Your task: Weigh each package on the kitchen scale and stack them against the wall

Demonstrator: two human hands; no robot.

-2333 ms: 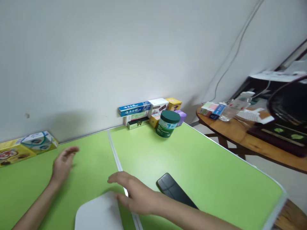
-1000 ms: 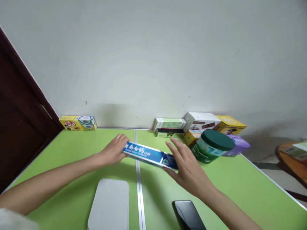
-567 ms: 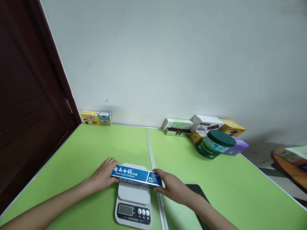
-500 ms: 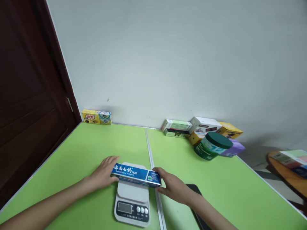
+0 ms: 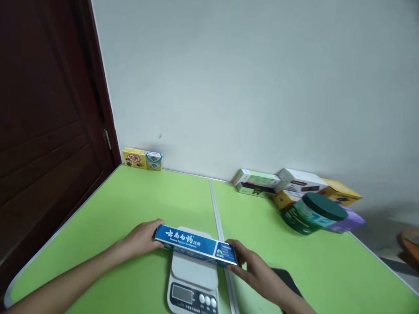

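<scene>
- Toothpaste box (image 5: 196, 245), blue and long, lies across the platform of a white scale (image 5: 194, 279) on a green desk (image 5: 140, 205), its two ends overhanging the platform on either side.
- Left hand (image 5: 140, 239) cups the box's left end, its fingers (image 5: 151, 230) curled against it; right hand (image 5: 257, 272) closes on the right end, fingers (image 5: 236, 253) wrapped round the corner.
- Thin printed card suggests a light load, stiff along its length yet easily dented on the broad faces; the glossy print may prove slick.
- Ends and long edges look the soundest places to hold, as both hands do here, rather than a squeeze at the middle.
- Phone (image 5: 285, 279) lies dark on the desk just beyond the right wrist.
- Green-lidded jar (image 5: 313, 213) leans amid a cluster of cartons (image 5: 278, 185) along the wall, well apart from the scale; a yellow carton (image 5: 142, 158) sits in the far corner by a dark door (image 5: 42, 113).
</scene>
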